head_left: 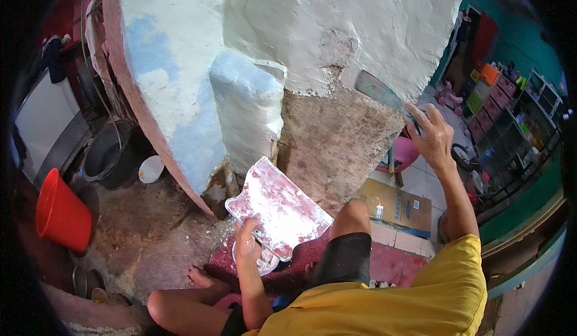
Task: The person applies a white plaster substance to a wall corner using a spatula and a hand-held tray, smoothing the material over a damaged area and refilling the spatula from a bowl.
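My left hand (pixel 246 243) grips a red board (pixel 279 207) smeared with white paste, held low in front of me above a round container (pixel 264 266) of paste, which the board partly hides. My right hand (pixel 430 129) holds a flat scraper (pixel 378 93) up at the wall, its blade near the lower edge of the white coating (pixel 390 30). Below that edge the wall shows bare, stained brown cement (pixel 324 138). To its left a rounded step in the wall (pixel 243 114) is coated white and pale blue.
At the left stand a red bucket (pixel 63 213), a black tub (pixel 108 159) and a white basin (pixel 150 168). At the right lie flattened cardboard (pixel 399 210) and a pink tub (pixel 406 153), with drawers (pixel 493 102) and a shelf (pixel 535 132) behind. My bare knees are bent at the bottom.
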Demonstrator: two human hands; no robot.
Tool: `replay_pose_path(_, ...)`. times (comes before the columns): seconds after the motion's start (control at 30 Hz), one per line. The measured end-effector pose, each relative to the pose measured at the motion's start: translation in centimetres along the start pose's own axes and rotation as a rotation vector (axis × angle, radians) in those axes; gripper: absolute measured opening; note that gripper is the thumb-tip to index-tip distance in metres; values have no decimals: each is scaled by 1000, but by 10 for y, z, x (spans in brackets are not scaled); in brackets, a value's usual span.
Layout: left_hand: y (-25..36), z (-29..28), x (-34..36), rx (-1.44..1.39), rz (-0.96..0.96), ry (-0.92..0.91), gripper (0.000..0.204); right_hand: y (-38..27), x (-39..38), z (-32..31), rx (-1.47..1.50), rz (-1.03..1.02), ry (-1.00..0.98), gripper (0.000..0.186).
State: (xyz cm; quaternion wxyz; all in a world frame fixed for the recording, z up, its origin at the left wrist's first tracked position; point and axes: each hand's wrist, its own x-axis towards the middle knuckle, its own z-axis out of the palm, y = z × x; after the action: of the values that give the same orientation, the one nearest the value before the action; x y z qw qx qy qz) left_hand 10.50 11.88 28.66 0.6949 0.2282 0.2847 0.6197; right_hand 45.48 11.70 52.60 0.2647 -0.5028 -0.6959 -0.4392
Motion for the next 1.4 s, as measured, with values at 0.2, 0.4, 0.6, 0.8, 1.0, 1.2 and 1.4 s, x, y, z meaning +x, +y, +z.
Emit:
replay_pose_path(0.2, 1, 10, -4, 5, 56, 67, 29, 25, -31, -29, -87, 67, 27, 37)
replay_pose_path(0.4, 4, 17, -6, -18, 6, 34, 29, -10, -7, -4, 42, 20, 69, 36)
replay_pose_path(0.6, 2, 5, -6, 31, 43, 59, 33, 9, -19, -2, 0, 31, 89, 37)
replay_pose_path(0.8, 4, 6, -4, 39, 41, 107, 28, 17, -43, -15, -29, 99, 117, 37)
replay_pose_path(1.0, 0, 3, -2, 46, 50, 24, 33, -4, -19, 18, 72, 43, 64, 37)
replay_pose_path(1.2, 0, 1, -1, 29, 63, 48, 32, 23, -47, -2, -48, 78, 52, 37)
replay_pose_path(1.4, -3, 4, -1, 8, 33, 83, 27, 32, -59, -31, -70, 121, 58, 39)
